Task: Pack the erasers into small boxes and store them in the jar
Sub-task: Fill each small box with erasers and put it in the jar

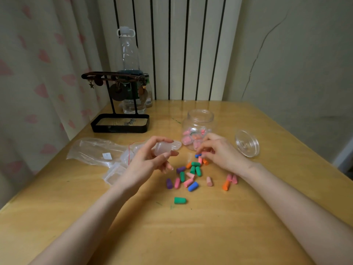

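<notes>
Head cam: left hand is curled round a small clear box, held just above the table. Right hand is pinching a blue eraser at the far edge of the loose erasers scattered between the two hands. The open jar sits just behind (already some filled boxes in it), its lid lying flat to its right. One green eraser lies apart, nearer the camera.
</notes>
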The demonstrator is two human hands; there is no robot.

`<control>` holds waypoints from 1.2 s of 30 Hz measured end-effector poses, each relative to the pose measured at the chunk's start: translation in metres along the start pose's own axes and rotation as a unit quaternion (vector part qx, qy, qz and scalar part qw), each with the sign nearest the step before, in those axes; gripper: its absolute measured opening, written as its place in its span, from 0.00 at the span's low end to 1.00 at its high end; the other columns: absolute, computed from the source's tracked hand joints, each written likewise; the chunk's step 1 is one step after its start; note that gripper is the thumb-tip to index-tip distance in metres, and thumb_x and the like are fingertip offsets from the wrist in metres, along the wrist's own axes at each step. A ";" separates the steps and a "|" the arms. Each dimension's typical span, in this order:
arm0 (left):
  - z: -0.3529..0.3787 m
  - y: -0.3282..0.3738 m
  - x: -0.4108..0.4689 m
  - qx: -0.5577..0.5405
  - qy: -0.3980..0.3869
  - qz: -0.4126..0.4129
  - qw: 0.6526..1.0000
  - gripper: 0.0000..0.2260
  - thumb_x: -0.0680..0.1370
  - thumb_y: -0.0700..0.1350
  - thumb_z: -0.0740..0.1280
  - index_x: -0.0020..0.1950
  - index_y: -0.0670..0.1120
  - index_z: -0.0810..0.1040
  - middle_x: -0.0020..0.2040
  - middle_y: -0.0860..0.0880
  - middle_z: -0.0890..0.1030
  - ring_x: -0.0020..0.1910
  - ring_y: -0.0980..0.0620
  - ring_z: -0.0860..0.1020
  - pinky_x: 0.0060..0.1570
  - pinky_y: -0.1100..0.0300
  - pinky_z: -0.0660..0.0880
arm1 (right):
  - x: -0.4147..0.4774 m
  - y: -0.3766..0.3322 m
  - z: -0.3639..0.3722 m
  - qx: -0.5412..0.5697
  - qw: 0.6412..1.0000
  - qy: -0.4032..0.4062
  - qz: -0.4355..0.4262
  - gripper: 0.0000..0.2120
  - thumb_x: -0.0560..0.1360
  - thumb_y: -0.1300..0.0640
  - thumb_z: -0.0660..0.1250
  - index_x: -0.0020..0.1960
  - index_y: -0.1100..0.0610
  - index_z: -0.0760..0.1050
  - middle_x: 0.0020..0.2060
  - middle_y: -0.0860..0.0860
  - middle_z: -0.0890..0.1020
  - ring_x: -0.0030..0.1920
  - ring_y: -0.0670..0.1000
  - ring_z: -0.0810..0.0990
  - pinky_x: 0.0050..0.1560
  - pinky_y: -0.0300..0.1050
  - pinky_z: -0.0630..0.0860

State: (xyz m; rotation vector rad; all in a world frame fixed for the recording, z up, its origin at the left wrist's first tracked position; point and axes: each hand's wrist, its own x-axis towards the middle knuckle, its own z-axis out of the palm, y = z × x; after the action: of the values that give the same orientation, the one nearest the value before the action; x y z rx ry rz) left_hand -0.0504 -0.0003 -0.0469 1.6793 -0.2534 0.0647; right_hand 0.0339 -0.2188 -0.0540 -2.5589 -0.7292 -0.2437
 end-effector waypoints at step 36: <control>0.034 -0.006 -0.009 -0.084 -0.074 -0.094 0.989 0.22 0.72 0.47 0.65 0.55 0.29 0.71 0.42 0.37 0.78 0.29 0.51 0.73 0.29 0.62 0.65 | -0.052 -0.059 0.009 0.052 0.983 0.091 -0.151 0.20 0.66 0.51 0.75 0.55 0.54 0.74 0.42 0.36 0.65 0.43 0.34 0.68 0.44 0.24 0.64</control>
State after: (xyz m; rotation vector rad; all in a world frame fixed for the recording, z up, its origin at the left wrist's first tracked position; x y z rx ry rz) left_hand -0.0614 -0.0324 -0.0587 1.5336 -0.2045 -0.2182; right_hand -0.0414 -0.1943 -0.0539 -2.2846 -1.0280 -0.5160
